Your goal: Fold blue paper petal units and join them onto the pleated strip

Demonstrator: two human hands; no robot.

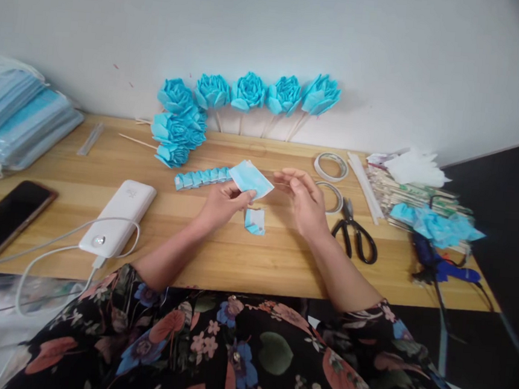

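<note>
My left hand (234,199) pinches a square blue-and-white piece of fabric (250,178) by its lower edge, thumb on top. To the right of it, my right hand (304,201) has its fingers curled together, with what looks like a thin, pale strand (282,185) at their tips; it is too fine to name surely. Under the held square, a small folded blue piece (255,221) lies on the table. A row of folded blue pieces (200,178) stretches leftward from my left hand, partly hidden by it.
Blue fabric flowers (249,91) on sticks lean along the wall. Tape rolls (331,166), black-handled scissors (356,230), white glue sticks (364,186) and a blue glue gun (452,272) lie to the right. A power bank (119,217), phone (7,221) and face masks (18,119) occupy the left.
</note>
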